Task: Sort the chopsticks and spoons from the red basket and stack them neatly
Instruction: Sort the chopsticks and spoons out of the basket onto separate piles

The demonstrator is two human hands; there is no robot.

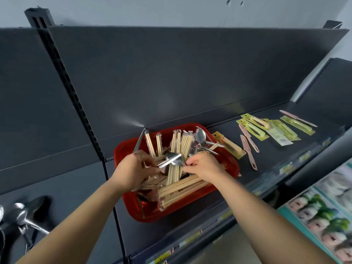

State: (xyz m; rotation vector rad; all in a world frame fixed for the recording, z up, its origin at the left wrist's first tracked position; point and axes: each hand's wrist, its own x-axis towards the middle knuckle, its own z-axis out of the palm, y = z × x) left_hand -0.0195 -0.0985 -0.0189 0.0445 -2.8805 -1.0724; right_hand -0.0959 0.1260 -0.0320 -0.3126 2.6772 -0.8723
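Note:
A red basket stands on the dark shelf, full of wrapped wooden chopstick packs and metal spoons. Both my hands are over the basket's middle. My left hand grips the handles of metal spoons that stick out toward the right; another metal handle rises behind its knuckles. My right hand pinches at the bowl end of those same spoons with curled fingers. More chopstick packs stand upright at the basket's back.
Metal spoons lie on the shelf at the lower left. To the basket's right lie several carded knives and pink knives. A slotted upright divides the shelf's back panel. Printed packaging fills the lower right.

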